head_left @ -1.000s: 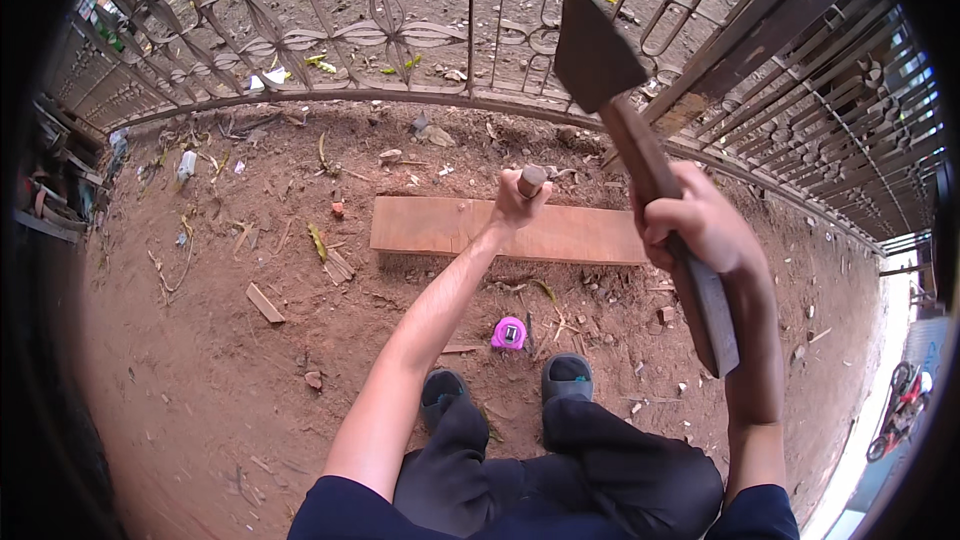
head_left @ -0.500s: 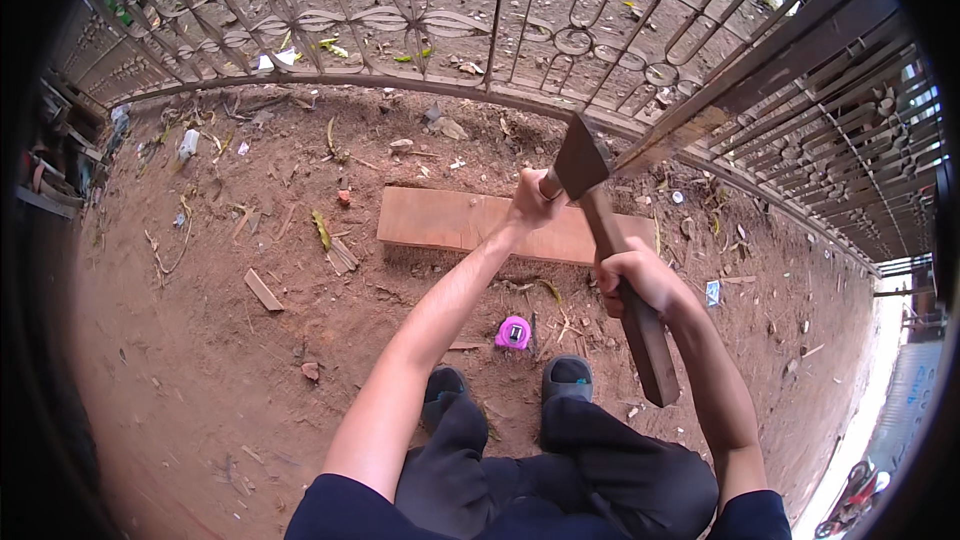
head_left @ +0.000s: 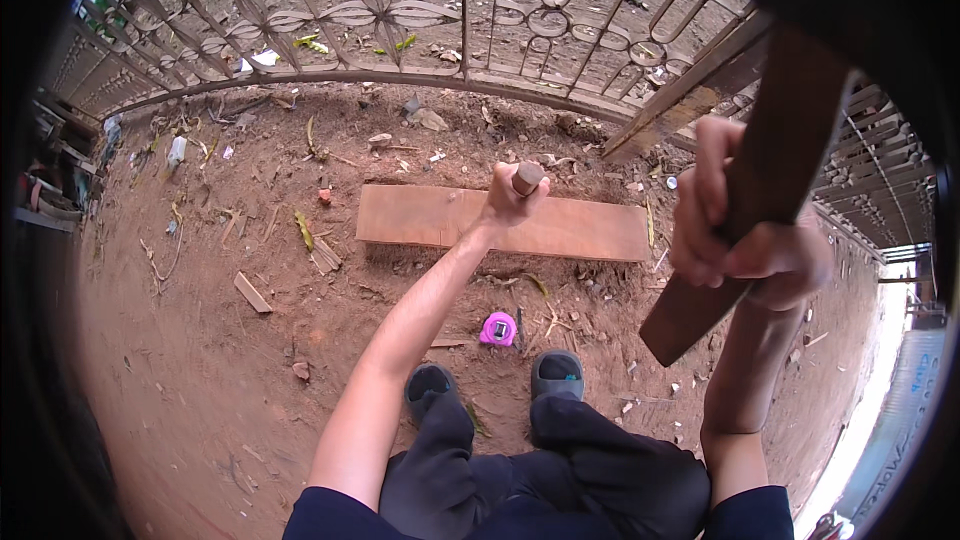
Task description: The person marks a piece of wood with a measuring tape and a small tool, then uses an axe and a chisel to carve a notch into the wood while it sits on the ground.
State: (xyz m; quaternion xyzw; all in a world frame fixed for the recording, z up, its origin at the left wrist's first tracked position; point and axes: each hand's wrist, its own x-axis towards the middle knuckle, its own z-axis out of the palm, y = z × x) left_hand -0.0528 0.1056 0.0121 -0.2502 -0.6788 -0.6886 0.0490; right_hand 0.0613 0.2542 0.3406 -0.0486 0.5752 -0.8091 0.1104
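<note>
A reddish-brown wooden board lies flat on the dirt ahead of my feet. My left hand is closed around a short upright wooden handle above the board's middle. Its round top pokes out of my fist, and its lower end is hidden, so I cannot tell if it touches the wood. Raised to the right, my right hand grips the thick wooden handle of an axe. The axe head is a dark, blurred shape at the upper right, close to the camera.
A pink tape measure sits on the ground between the board and my sandals. Beyond the board runs a metal fence, with a thick post at the right. Wood scraps, stones and litter are scattered about.
My right hand has lifted the axe up and to the right, away from the upright handle and toward the camera. My left hand keeps its grip over the board. The view has shifted slightly.
</note>
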